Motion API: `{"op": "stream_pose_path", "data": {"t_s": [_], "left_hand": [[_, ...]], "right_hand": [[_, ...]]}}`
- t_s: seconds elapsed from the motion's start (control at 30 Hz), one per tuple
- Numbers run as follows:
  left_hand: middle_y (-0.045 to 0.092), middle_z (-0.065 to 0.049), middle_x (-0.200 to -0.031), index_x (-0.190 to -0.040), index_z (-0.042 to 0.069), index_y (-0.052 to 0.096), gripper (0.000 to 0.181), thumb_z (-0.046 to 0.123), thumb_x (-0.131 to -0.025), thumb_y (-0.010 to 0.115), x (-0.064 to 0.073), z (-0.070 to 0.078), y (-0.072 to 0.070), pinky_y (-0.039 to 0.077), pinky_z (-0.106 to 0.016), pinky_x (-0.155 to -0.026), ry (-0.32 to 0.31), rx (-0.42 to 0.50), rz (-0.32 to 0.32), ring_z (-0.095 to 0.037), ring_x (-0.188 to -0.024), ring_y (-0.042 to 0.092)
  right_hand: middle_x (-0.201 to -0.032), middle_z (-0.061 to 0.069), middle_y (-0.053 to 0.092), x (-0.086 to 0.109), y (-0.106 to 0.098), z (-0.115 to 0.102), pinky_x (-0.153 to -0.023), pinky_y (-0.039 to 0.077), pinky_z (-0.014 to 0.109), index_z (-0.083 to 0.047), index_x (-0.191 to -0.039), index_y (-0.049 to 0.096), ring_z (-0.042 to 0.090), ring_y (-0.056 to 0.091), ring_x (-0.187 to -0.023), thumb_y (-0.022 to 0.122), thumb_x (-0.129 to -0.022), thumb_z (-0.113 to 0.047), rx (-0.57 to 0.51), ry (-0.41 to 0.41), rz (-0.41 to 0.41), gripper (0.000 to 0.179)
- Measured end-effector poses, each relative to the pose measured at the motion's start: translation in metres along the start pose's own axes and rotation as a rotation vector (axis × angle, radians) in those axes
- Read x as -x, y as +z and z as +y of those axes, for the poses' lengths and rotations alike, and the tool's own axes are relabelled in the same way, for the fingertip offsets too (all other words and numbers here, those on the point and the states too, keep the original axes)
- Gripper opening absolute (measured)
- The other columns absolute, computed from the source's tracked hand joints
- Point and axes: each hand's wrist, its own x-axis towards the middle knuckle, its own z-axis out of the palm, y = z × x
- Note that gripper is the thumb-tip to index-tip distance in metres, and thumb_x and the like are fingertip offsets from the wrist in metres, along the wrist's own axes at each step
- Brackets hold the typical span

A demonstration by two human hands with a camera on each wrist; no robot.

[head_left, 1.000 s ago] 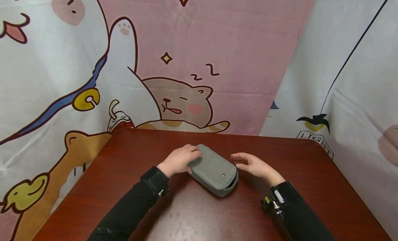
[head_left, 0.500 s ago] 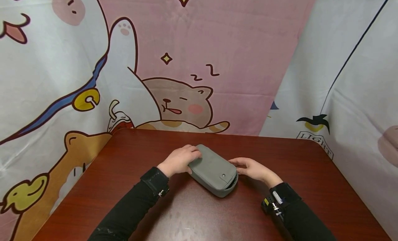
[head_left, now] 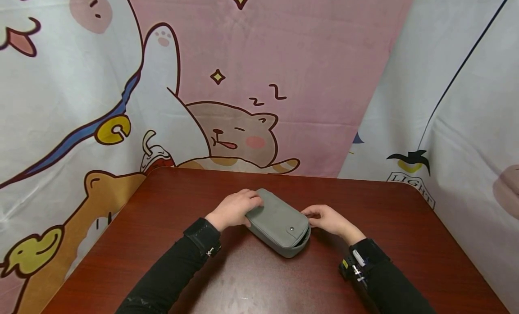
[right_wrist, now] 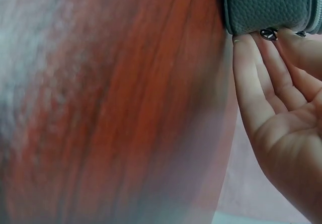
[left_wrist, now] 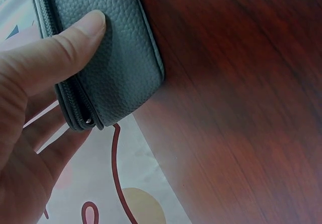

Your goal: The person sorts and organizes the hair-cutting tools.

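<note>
A grey-green zip case (head_left: 277,217) of grained leather lies at a slant on the table, with a snap tab (head_left: 291,229) at its near end. My left hand (head_left: 234,209) grips its far left end; in the left wrist view the thumb (left_wrist: 75,45) presses the side below the zipper (left_wrist: 48,12), the other fingers partly hidden behind. At the right side of the case is my right hand (head_left: 330,220). In the right wrist view its thumb and fingers pinch a small dark metal zipper pull (right_wrist: 269,34) at the case's edge, mostly covered by the thumb.
The case lies on a reddish-brown wooden table (head_left: 227,278) with rounded far corners. Behind it hangs a cartoon-printed cloth (head_left: 316,79), which comes down to the far edge and both sides. Both wrists carry black straps with small devices (head_left: 352,264).
My right hand has moved slightly left to the side of the case, and its spread fingers have drawn together at the edge. The left hand and the case have stayed in place.
</note>
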Motion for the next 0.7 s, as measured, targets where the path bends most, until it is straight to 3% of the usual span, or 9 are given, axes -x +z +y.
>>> {"op": "stream_pose_path", "data": {"t_s": [0.33,0.7], "left_hand": [[0.06,-0.001,-0.123,-0.121,0.017,0.065,0.067,0.02,-0.062,0.096,-0.0009,-0.0005,0.0011,0.049,-0.033,-0.094,0.003,-0.001,0.0,-0.02,-0.117,0.053],[0.06,-0.002,-0.123,-0.121,0.016,0.065,0.066,0.021,-0.063,0.096,-0.0002,-0.001,0.0004,0.049,-0.033,-0.094,0.001,0.003,-0.005,-0.02,-0.116,0.053]], "right_hand": [[-0.091,0.004,0.066,-0.0034,0.0033,0.0002,-0.067,0.051,0.03,-0.003,-0.099,0.069,0.02,0.058,-0.08,0.062,-0.094,-0.003,0.09,0.005,0.057,0.009],[-0.087,-0.001,0.063,0.0,0.0047,-0.0009,-0.065,0.052,0.026,-0.008,-0.094,0.064,0.012,0.06,-0.075,0.059,-0.095,0.002,0.23,-0.075,0.095,0.012]]}}
